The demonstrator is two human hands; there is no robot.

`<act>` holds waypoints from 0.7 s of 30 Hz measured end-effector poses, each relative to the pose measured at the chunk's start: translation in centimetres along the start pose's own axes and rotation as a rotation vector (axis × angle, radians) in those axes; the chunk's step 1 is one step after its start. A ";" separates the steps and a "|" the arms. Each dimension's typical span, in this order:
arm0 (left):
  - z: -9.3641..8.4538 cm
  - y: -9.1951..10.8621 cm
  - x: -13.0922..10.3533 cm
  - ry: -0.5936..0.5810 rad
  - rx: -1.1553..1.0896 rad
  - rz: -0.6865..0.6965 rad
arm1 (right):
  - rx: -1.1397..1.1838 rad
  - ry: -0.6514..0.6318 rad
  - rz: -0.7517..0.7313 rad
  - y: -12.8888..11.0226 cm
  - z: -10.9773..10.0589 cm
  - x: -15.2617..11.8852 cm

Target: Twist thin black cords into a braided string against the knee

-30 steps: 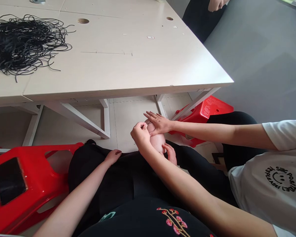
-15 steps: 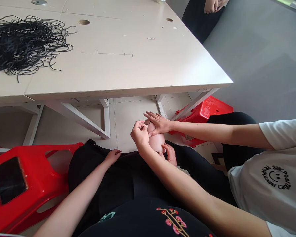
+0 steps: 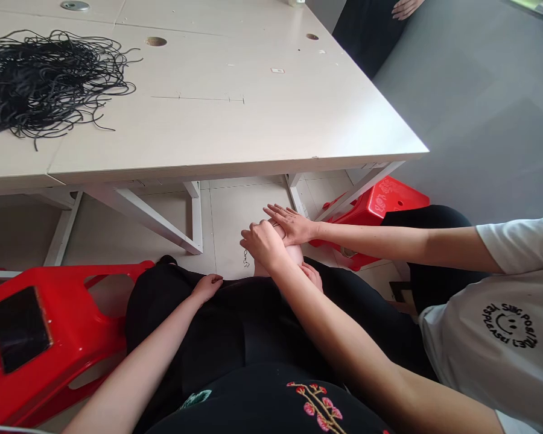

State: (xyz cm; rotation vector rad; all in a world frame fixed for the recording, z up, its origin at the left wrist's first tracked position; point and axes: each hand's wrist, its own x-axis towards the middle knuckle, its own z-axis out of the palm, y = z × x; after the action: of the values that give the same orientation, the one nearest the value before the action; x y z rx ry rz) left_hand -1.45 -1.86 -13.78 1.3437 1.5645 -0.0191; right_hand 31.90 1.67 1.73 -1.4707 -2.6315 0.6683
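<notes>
My left hand (image 3: 207, 288) rests on my lap, its fingers loosely curled together with nothing visible in them. My right hand (image 3: 312, 276) lies under the co-worker's forearm, its fingers curled against a pale, skin-coloured rounded form (image 3: 294, 253). What that form is, I cannot tell. A co-worker in a white T-shirt presses one spread hand (image 3: 292, 224) on its upper part. The co-worker's other hand (image 3: 263, 242) is closed beside that one, and a thin twisted black cord (image 3: 246, 258) hangs below it. Dark cord also shows under the spread hand.
A pale table (image 3: 199, 132) spans the front, with a heap of black cords (image 3: 40, 84) at its left. Red plastic stools stand to the left (image 3: 67, 313) and right (image 3: 391, 199). Another person's hand (image 3: 406, 8) shows at the top, beside the grey wall (image 3: 470, 108).
The co-worker's closed hand has turned over and covers more of the rounded form. A twisted black cord now shows beneath it. The person at the top has shifted hands; my left hand stays still.
</notes>
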 end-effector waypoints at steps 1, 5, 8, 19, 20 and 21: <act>0.0 0.0 0.0 0.002 -0.001 0.000 | 0.007 0.004 0.008 0.1 0.1 0.0; 0.0 -0.2 0.2 0.000 0.005 -0.003 | 0.020 0.015 0.030 0.8 0.5 -0.1; 0.0 -0.3 0.3 -0.007 0.008 0.001 | 0.021 0.009 0.024 1.2 0.6 -0.1; 0.2 -0.7 0.5 -0.008 0.004 0.004 | 0.022 0.015 0.020 0.9 0.2 -0.1; 0.2 -0.7 0.5 -0.009 0.001 0.004 | 0.025 0.021 0.021 0.7 0.1 -0.1; 0.2 -0.7 0.5 -0.009 -0.001 0.004 | 0.029 0.029 0.022 0.6 0.0 -0.1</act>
State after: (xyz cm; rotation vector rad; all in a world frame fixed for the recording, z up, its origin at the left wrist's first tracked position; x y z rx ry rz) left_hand -1.75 -1.83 -14.60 1.3438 1.5539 -0.0222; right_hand 32.48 1.84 1.55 -1.4928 -2.5770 0.6790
